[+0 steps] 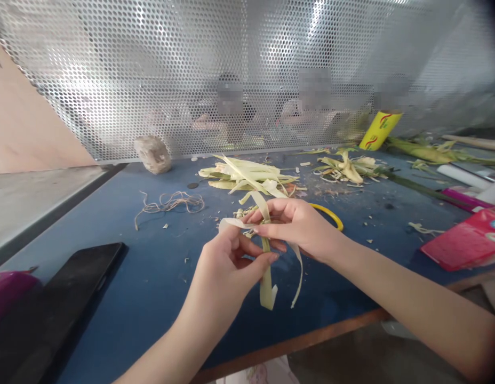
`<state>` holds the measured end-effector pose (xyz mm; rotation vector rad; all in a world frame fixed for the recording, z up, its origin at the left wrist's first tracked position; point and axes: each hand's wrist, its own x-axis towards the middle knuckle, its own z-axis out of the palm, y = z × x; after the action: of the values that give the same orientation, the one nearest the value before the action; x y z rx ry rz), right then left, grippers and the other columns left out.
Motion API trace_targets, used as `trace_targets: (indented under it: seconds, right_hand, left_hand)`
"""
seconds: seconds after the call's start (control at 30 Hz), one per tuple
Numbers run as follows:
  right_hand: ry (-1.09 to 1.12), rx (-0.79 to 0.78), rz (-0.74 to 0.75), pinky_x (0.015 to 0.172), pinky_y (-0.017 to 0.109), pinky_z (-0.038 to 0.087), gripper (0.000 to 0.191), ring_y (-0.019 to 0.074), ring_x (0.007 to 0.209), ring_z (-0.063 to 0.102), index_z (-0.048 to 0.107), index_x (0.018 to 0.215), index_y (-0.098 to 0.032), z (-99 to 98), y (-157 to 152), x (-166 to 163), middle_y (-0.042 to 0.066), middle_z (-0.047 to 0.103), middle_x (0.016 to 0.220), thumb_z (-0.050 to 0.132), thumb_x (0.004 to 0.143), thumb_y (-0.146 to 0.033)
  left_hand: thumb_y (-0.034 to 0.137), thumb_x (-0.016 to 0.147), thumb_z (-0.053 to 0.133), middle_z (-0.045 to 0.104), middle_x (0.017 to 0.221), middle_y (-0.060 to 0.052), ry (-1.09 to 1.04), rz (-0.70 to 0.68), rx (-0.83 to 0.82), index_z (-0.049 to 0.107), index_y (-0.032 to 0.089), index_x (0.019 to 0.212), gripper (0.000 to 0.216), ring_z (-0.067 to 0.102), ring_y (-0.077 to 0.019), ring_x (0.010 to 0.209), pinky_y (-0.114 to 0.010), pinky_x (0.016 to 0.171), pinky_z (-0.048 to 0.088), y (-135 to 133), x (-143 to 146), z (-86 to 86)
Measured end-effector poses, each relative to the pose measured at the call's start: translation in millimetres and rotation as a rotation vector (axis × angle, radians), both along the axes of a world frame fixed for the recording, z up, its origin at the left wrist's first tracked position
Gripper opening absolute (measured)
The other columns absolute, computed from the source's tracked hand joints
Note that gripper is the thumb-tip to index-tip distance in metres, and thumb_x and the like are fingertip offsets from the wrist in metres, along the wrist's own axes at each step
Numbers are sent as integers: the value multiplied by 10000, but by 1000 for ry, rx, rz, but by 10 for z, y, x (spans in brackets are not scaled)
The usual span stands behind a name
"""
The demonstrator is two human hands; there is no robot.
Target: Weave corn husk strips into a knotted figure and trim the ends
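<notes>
Leaf strips (266,290), pale green and flat, are held in the centre of the frame, above the blue tabletop (151,234). One broad strip is seen running between the hands, its folded lower end hung below the fingers; a thinner strand is trailed beside it on the right. By the left hand (231,264) the broad strip is gripped between thumb and fingers, and a whitish piece is laid along the forefinger. By the right hand (301,224), thumb and fingertips are pressed together on the strips just above; how the strips are crossed there is hidden by the fingers.

Behind the hands, upper centre, a heap of leaves (247,173) is spread, and a smaller leaf pile (345,168) is placed to its right. Beyond it, a yellow cylinder (379,132) is stood at a tilt. A yellow ring (331,214) is partly covered by the right hand. At centre left, loose twine (181,200) is left below a rough stone (153,154). At lower left a black phone (85,282) is laid; at right, a red packet (463,240). The background is filled by a perforated metal screen (183,48).
</notes>
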<state>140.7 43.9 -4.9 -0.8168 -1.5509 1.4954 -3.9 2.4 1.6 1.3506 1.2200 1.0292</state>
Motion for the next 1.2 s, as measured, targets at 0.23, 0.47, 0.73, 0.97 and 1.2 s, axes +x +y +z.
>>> trace_targets:
  seconds: [0.23,0.47,0.73,0.97,1.2]
  right_hand:
    - [14,18,116,596,209,467,190,71,618,541,633,925,-165,62,14,25,31,635,836,567,804,-295]
    - [29,111,133,673,250,517,364,127,857,588,478,1111,-186,145,5,106,61,544,1084,530,774,-59]
    - [-107,206,5,664,247,513,436,104,711,598,438,1074,-203,111,-41,76,-25,560,754,588,702,-32]
    - [-207,253,-43,603,236,499,347,92,617,591,486,1020,-203,163,-76,128,-21,586,741,587,717,-69]
    - [-229,171,7,623,252,516,280,108,633,618,540,970,-184,201,5,272,-13,613,713,618,714,-101]
  left_hand:
    - [290,667,658,586,661,21,-84,-29,-26,513,162,1011,395,568,-127,573,-217,439,480,-18,22,20]
    - [284,737,590,596,614,20,-74,25,28,573,153,1031,322,550,-94,520,-191,467,490,2,-34,32]
    - [308,659,668,591,587,9,-29,71,15,626,144,818,232,545,-109,503,-169,351,425,0,4,70]
    - [291,677,651,577,493,27,-14,140,25,653,147,775,174,477,-71,374,-160,328,392,-15,-6,110]
    - [262,672,653,543,464,35,-59,208,23,651,133,734,144,436,-62,344,-161,296,366,-34,26,142]
